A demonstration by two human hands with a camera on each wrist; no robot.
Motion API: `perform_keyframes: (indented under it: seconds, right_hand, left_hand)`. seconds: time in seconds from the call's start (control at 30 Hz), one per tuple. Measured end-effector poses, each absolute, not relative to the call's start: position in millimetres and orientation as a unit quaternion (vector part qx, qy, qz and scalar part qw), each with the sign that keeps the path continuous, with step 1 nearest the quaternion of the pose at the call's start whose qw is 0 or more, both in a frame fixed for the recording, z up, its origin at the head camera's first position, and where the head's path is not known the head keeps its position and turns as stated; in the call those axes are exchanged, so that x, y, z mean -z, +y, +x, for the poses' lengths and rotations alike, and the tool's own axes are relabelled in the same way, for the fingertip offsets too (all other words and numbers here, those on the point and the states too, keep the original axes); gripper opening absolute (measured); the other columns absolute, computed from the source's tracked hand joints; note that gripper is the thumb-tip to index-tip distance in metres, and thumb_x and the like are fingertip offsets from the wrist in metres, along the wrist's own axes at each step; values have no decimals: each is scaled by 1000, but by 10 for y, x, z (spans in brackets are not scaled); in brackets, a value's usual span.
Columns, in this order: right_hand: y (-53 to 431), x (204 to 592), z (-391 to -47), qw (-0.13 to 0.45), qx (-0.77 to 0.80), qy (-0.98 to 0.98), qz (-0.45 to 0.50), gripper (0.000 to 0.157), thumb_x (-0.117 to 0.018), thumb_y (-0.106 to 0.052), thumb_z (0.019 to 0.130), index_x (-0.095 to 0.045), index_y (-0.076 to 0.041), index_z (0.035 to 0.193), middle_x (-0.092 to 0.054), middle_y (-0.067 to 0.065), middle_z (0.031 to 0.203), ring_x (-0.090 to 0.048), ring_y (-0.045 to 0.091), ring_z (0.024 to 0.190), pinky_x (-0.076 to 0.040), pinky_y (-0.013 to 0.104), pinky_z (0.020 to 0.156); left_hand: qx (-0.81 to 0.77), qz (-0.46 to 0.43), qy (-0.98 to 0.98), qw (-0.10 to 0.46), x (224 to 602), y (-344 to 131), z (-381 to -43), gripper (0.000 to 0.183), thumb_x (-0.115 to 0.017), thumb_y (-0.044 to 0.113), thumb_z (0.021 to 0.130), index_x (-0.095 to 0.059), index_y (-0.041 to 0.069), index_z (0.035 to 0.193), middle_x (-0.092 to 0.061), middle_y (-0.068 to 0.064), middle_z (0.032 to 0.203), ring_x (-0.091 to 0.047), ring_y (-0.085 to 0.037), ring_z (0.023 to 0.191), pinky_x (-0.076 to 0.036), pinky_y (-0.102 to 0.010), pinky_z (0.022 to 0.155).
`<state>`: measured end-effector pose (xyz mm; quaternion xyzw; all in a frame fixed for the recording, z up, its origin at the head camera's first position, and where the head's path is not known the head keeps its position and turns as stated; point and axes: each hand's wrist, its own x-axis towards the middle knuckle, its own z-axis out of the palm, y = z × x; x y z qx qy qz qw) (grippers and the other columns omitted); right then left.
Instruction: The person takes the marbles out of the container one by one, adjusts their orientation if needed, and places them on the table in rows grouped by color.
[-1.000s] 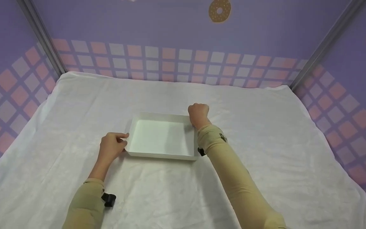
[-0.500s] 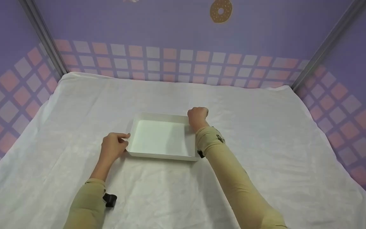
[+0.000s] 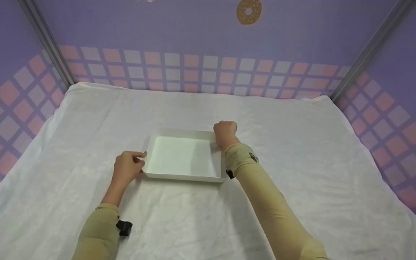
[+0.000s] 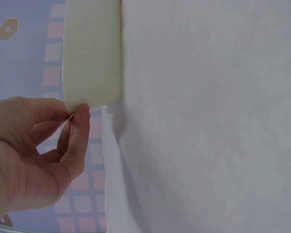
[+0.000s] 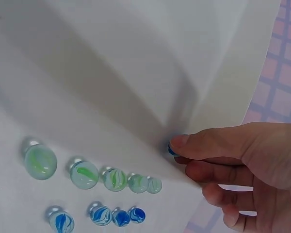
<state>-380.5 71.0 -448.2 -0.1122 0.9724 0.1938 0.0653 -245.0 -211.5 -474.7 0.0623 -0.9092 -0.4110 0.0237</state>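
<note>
A shallow white box [image 3: 185, 177] rests on the white cloth. At its left side my left hand [image 3: 128, 167] pinches the rim between thumb and fingers; the left wrist view shows this grip at the box's corner [image 4: 78, 103]. My right hand [image 3: 226, 133] is at the far right corner. In the right wrist view its thumb and index finger pinch a blue marble [image 5: 171, 149], mostly covered by them. Lower in that view lie a row of green-swirled marbles [image 5: 84, 173] and a row of blue-swirled marbles [image 5: 101, 214]. None of the marbles shows in the head view.
The white cloth [image 3: 302, 151] covers the work surface out to its edges. Purple walls with pink and white squares [image 3: 191, 76] and doughnut pictures [image 3: 249, 12] enclose the back and both sides. Grey posts [image 3: 359, 65] stand in the back corners.
My right hand has come slightly nearer at the box's far right corner. The left hand keeps its grip, and the box stays where it was.
</note>
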Motion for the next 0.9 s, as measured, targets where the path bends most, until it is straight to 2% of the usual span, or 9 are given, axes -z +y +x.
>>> perform_keyframes:
  seconds: [0.13, 0.27, 0.33, 0.4, 0.53, 0.7, 0.9]
  right_hand:
    - [738, 4452, -3804, 62, -184, 974, -119, 20, -57, -13, 96, -71, -12, 110, -73, 4, 102, -54, 13, 73, -38, 30, 55]
    - [773, 4398, -3818, 73, -162, 976, -125, 23, -66, -14, 88, -70, -10, 111, -73, 7, 107, -66, 18, 87, -55, 35, 72]
    - [794, 4360, -3828, 83, -151, 977, -128, 29, -71, -15, 83, -69, -9, 112, -72, 8, 109, -67, 20, 92, -57, 39, 81]
    - [825, 4325, -3837, 92, -140, 977, -130, 34, -73, -16, 81, -69, -8, 113, -71, 9, 110, -65, 21, 92, -57, 41, 84]
    - [894, 4274, -3856, 102, -104, 982, -124, 35, -76, -21, 80, -69, -7, 111, -69, 11, 112, -65, 23, 95, -57, 44, 86]
    - [1029, 4280, -3849, 105, -6, 989, -104, 27, -73, -28, 84, -73, -10, 104, -70, 10, 112, -66, 28, 102, -57, 47, 85]
    - [1174, 4282, -3768, 73, 86, 989, -98, 21, -70, -25, 84, -76, -10, 98, -75, 8, 102, -69, 29, 91, -58, 45, 77]
  left_hand:
    - [407, 67, -911, 27, 4748, -2111, -2457, 32, -58, 2, 91, -68, -2, 121, -70, -20, 90, -59, -11, 57, -46, -23, 53]
    - [405, 70, -911, 31, 4752, -2104, -2454, 32, -58, 2, 90, -69, -2, 121, -70, -20, 90, -59, -11, 56, -46, -22, 53]
    - [406, 68, -911, 33, 4755, -2100, -2451, 33, -58, 2, 90, -69, -2, 121, -69, -21, 90, -59, -11, 57, -47, -22, 53]
    - [404, 67, -912, 35, 4761, -2097, -2452, 33, -58, 1, 90, -69, -2, 121, -70, -21, 91, -58, -10, 57, -47, -22, 53]
    - [399, 62, -914, 38, 4773, -2107, -2454, 32, -58, 0, 89, -68, -4, 120, -69, -21, 90, -57, -9, 57, -46, -22, 53]
    - [396, 66, -915, 36, 4775, -2110, -2462, 32, -59, 1, 89, -69, -4, 120, -69, -20, 90, -57, -10, 58, -46, -22, 54]
    - [398, 66, -914, 31, 4770, -2115, -2464, 33, -58, 0, 90, -68, -3, 121, -69, -21, 92, -58, -10, 57, -47, -23, 54]
